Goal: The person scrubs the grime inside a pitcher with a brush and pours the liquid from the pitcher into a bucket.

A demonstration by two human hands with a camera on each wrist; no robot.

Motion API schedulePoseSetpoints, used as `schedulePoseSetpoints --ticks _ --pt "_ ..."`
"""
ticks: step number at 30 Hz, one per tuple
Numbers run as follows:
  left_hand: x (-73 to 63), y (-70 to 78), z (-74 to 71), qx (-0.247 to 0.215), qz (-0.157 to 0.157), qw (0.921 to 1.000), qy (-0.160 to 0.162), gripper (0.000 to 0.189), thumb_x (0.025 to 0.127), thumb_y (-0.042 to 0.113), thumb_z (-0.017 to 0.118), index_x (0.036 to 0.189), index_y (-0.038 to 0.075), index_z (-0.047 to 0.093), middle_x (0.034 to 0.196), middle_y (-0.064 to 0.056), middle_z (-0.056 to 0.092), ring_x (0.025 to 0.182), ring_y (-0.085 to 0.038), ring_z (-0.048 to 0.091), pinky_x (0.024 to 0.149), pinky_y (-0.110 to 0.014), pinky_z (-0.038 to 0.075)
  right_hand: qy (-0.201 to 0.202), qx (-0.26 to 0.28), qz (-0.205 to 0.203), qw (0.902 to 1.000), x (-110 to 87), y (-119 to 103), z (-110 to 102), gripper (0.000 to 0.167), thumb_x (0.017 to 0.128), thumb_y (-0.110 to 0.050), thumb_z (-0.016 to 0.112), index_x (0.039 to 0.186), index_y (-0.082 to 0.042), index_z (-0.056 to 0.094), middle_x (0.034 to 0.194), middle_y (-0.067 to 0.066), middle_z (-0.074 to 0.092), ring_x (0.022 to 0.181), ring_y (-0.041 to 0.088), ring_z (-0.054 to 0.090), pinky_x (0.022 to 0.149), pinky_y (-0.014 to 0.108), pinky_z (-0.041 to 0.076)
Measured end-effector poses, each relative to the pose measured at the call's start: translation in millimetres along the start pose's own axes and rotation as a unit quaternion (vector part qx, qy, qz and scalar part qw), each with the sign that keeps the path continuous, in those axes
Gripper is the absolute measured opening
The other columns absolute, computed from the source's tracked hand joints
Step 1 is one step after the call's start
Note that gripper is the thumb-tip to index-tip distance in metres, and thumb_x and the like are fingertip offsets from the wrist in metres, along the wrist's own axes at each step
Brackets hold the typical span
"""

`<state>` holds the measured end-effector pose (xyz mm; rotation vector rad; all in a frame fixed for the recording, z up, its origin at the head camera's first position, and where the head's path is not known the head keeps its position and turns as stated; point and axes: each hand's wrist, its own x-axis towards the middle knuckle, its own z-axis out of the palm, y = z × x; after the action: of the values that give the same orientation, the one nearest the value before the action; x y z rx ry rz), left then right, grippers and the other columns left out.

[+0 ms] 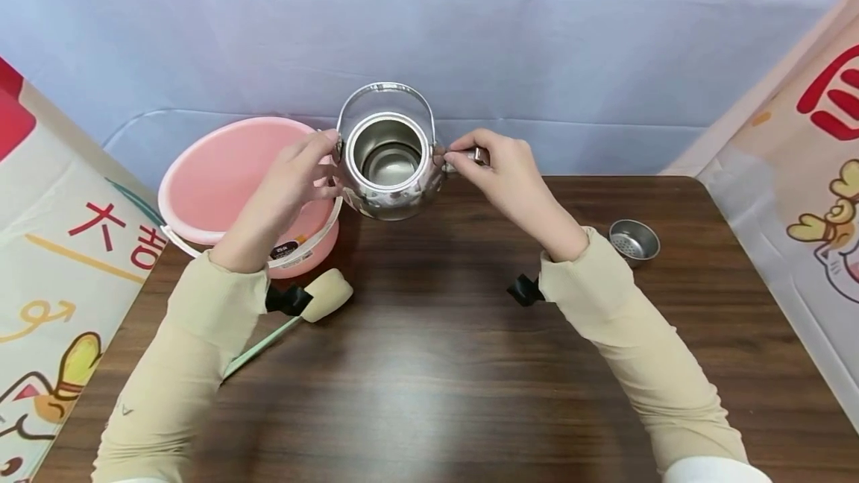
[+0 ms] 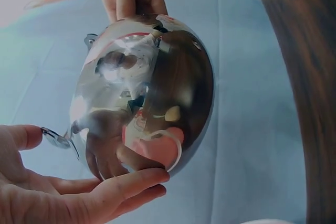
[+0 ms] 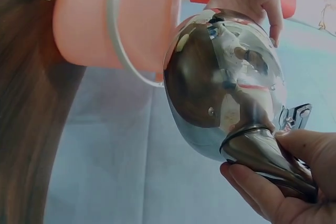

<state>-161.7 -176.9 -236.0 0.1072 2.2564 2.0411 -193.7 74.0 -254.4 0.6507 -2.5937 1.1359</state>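
A shiny steel kettle [image 1: 376, 203], its top uncovered and its bail handle [image 1: 385, 86] standing up, is held up between both hands. My left hand [image 1: 295, 170] grips its left side, thumb at the handle's joint and fingers against the round body in the left wrist view. On the other side, my right hand [image 1: 503, 166] holds the spout [image 3: 262, 158] between thumb and fingers. The kettle's mouth faces the head camera, showing a bare metal inside. In both wrist views its polished body reflects the surroundings.
A pink bucket [image 1: 228, 170] with a white handle stands at the left, close to my left hand. Before it lies a sponge brush [image 1: 327, 295] with a green stick. A small perforated metal strainer [image 1: 634, 239] sits right on the wooden table [image 1: 429, 364]. Cloth [image 1: 429, 36] hangs behind.
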Motion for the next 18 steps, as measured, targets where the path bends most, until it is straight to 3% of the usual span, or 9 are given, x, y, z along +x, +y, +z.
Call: schedulePoseSetpoints --ticks 5,8,13,18 --pt "-0.6 8.2 -10.5 -0.027 0.014 0.9994 0.016 0.039 0.094 0.033 0.044 0.115 0.000 0.049 0.107 -0.010 0.051 0.081 -0.011 0.058 0.067 -0.021 0.050 0.014 0.013 -0.014 0.9997 9.6 -13.0 2.4 0.019 0.087 -0.024 0.060 0.097 -0.009 0.067 0.078 0.002 0.063 0.059 0.015 0.039 0.055 0.023 0.032" --pt "-0.5 11.2 -15.5 -0.050 0.026 0.9981 0.024 0.035 0.094 0.032 0.046 0.113 0.003 0.048 0.108 -0.010 0.049 0.081 -0.012 0.057 0.066 -0.021 0.050 0.024 0.026 -0.024 0.9991 14.2 -18.6 4.9 0.019 0.087 -0.023 0.061 0.097 -0.008 0.067 0.083 0.002 0.066 0.060 0.013 0.044 0.056 0.023 0.033" --pt "-0.4 14.6 -23.4 -0.070 0.042 0.9956 0.045 0.028 0.093 0.032 0.048 0.109 0.009 0.044 0.107 -0.008 0.045 0.089 -0.016 0.054 0.067 -0.021 0.050 0.026 0.055 -0.030 0.9977 22.9 -27.1 10.5 0.019 0.087 -0.021 0.061 0.099 -0.008 0.067 0.095 0.001 0.068 0.077 0.006 0.061 0.065 0.019 0.042" --pt "1.5 15.9 -35.2 -0.099 0.053 0.9921 0.056 0.029 0.091 0.032 0.051 0.108 0.009 0.044 0.106 -0.009 0.047 0.094 -0.019 0.055 0.068 -0.024 0.051 0.025 0.075 -0.042 0.9960 31.8 -34.3 17.5 0.019 0.088 -0.020 0.060 0.100 -0.007 0.066 0.096 0.001 0.067 0.081 0.003 0.062 0.068 0.018 0.044"
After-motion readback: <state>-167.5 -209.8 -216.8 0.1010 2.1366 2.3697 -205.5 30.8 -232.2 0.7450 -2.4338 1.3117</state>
